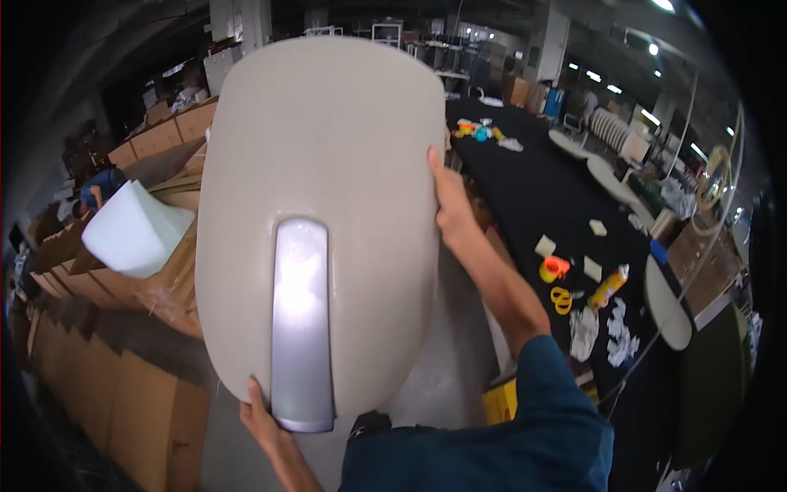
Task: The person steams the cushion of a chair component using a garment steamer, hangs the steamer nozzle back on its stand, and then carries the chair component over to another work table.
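Observation:
A large beige chair backrest [336, 139] with rounded corners is held up before me and fills the middle of the view. From its lower half a silver metal support bar [301, 336] runs down past the bottom edge. My right hand [449, 201] grips the right edge, thumb on the front face and the other fingers hidden behind. At the lower left corner, beside the bar, my left hand [262, 420] is closed on the edge with its thumb in front.
To the right runs a long black-covered table [525, 197] with yellow scissors [561, 300], an orange tape dispenser [554, 267], a spray can [609, 285] and crumpled paper [620, 336]. Cardboard boxes [135, 410] and a white foam-wrapped piece [138, 230] stand left, near another person [102, 187].

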Motion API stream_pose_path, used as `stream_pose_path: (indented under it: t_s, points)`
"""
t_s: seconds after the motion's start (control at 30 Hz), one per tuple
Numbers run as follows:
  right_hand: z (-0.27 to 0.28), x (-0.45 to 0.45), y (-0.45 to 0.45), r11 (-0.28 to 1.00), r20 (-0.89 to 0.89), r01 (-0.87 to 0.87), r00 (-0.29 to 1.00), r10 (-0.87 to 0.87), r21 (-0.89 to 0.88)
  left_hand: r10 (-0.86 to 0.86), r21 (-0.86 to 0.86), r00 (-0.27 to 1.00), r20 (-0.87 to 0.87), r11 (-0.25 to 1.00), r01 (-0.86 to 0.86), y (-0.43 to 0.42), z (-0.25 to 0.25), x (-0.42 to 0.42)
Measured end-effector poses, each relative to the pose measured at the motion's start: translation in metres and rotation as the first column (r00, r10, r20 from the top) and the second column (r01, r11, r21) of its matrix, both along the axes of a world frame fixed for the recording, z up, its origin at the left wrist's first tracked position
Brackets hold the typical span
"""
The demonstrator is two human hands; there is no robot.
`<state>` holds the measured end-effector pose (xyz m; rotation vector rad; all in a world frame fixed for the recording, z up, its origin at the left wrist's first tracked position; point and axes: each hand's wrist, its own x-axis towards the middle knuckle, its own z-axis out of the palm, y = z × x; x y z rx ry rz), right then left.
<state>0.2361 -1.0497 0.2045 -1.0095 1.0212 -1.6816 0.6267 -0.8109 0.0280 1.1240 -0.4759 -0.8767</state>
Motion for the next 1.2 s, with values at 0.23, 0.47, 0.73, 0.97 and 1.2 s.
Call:
stream_pose_path:
  t_s: [0.23,0.47,0.73,0.97,1.2]
  points:
    - [-0.05,0.006,-0.191,0.989,0.047,0.09,0.994,-0.096,0.115,-0.066,0.15,0.996,-0.062,0.986,0.075,-0.191,-0.014,0.021]
    - [-0.104,0.002,-0.373,0.979,0.079,0.11,0.989,-0.125,0.171,-0.044,0.181,0.996,-0.075,0.982,0.057,-0.388,-0.024,0.019]
    - [-0.105,-0.003,-0.623,0.974,0.266,-0.066,0.964,0.006,0.216,-0.117,0.281,0.991,0.062,0.955,0.095,-0.663,-0.005,-0.014]
    - [-0.115,-0.01,-0.861,0.981,0.336,-0.075,0.942,0.01,0.18,-0.15,0.333,0.985,0.083,0.936,0.115,-0.899,-0.016,-0.052]
    - [-0.13,-0.025,-1.106,0.994,0.366,-0.029,0.931,-0.012,0.105,-0.184,0.41,0.967,0.174,0.907,0.099,-1.137,-0.025,-0.044]
